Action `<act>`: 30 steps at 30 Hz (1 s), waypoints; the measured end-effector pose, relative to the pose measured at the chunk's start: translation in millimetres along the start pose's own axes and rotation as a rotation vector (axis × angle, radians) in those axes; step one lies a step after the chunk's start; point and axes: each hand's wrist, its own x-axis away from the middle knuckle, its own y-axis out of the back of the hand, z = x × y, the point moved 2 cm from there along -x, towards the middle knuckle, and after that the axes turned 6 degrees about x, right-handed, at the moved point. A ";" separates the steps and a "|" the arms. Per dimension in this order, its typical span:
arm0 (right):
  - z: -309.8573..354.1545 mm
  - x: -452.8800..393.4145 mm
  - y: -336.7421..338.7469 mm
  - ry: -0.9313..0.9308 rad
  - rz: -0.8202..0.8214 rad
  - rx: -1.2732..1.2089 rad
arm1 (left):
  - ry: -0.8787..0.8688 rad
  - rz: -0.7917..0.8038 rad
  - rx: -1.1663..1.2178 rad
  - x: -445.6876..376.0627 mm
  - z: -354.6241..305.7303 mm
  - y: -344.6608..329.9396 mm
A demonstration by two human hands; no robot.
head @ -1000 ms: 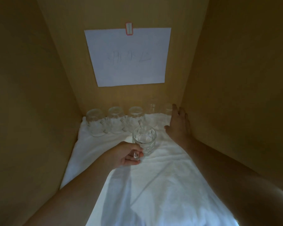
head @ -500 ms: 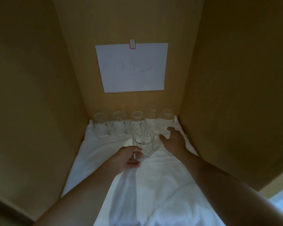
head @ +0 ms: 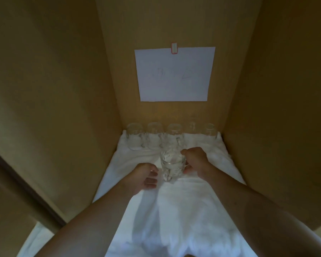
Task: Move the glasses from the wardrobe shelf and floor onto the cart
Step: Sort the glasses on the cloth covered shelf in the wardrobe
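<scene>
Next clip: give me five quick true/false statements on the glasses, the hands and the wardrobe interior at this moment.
1. Five clear glasses stand in a row along the back wall. True.
2. The clear glass mug out in front lies between the two hands. True.
3. The shelf is covered by a dark blue mat. False: a white cloth covers it.
4. The right hand rests flat on the side wall. False: it is curled at the mug's right side.
5. A white paper sheet hangs on the back panel. True.

Glass row (head: 171,135) blocks back; side walls (head: 63,108) close.
</scene>
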 end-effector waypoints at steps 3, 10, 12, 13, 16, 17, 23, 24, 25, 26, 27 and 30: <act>2.9 2.6 -11.0 -0.051 0.066 -0.155 | -0.055 -0.034 0.070 0.8 -4.9 12.6; 9.5 16.1 -45.7 -0.118 0.447 -0.528 | -0.072 0.200 0.380 1.6 -11.3 33.6; 12.2 16.1 -53.1 -0.139 0.531 -0.542 | -0.167 0.336 0.452 0.3 -20.6 37.6; 14.0 15.6 -56.2 -0.151 0.548 -0.536 | -0.219 0.372 0.490 0.7 -26.2 37.9; 20.3 12.5 -56.9 -0.162 0.483 -0.464 | -0.269 0.165 0.398 2.8 -41.3 40.7; 22.1 10.0 -54.5 -0.154 0.442 -0.415 | -0.262 0.046 0.324 2.9 -45.9 43.8; 21.5 -7.0 -37.7 -0.084 0.287 -0.283 | -0.345 -0.456 -0.319 -4.3 -69.6 64.4; 20.2 -8.2 -36.1 -0.082 0.282 -0.291 | -0.341 -0.514 -0.467 -6.1 -73.3 64.2; 18.3 -9.6 -35.0 -0.085 0.278 -0.298 | -0.315 -0.565 -0.600 -7.3 -77.4 62.6; 16.3 -10.8 -34.0 -0.088 0.274 -0.300 | -0.287 -0.601 -0.716 -8.4 -81.1 60.7; 14.4 -11.7 -33.4 -0.089 0.270 -0.298 | -0.273 -0.623 -0.820 -9.7 -84.0 59.0; 8.9 -14.1 -33.0 -0.088 0.256 -0.276 | -0.315 -0.634 -1.063 -16.1 -86.0 56.0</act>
